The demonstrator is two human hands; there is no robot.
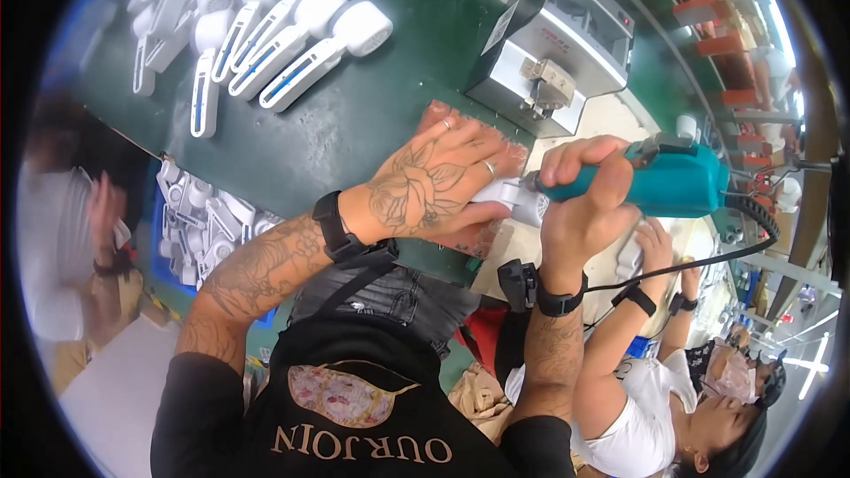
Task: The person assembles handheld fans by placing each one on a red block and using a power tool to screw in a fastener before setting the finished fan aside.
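My left hand (434,177) presses a white plastic piece (498,192) down on a reddish, worn pad (456,119) at the bench's near edge. Its fingers close over the piece and hide most of it; a round perforated end (531,208) shows beside the thumb. In my right hand (589,204) is a teal electric screwdriver (677,179), lying nearly level with its tip pointing left. The tip meets the white piece close to my left fingers; the exact contact point is hard to make out. A dark coiled cord (768,212) runs from the tool's rear end.
Several white shower-head-shaped units (305,66) lie on the green bench (354,124) at far left. Beyond the pad stands a black and silver box machine (553,44). A blue bin (164,252) holds more white pieces. Co-workers sit at right (655,389) and left (66,239).
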